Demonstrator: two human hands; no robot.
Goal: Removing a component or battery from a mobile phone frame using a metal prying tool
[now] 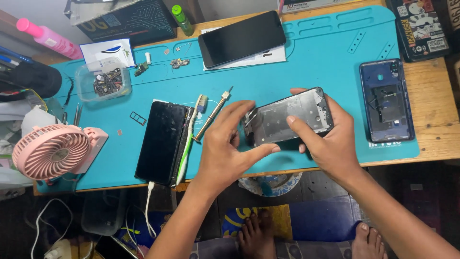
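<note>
Teal work mat [306, 57] covers most of the wooden table [433, 139]. At its centre, both hands hold a stripped phone frame [290, 116] just above the mat: the left hand [225, 148] has its fingers clamped on the near left end, the right hand [326, 139] on the right end and near edge. A black phone [162, 141] lies at nine o'clock of the frame, another phone [242, 38] at twelve, a blue back cover [387, 100] at three. Smaller still, a toothbrush [189, 139] and screwdriver [212, 114] lie beside the left hand. Inspection seems under way, though the frame's detail is hard to read.
</note>
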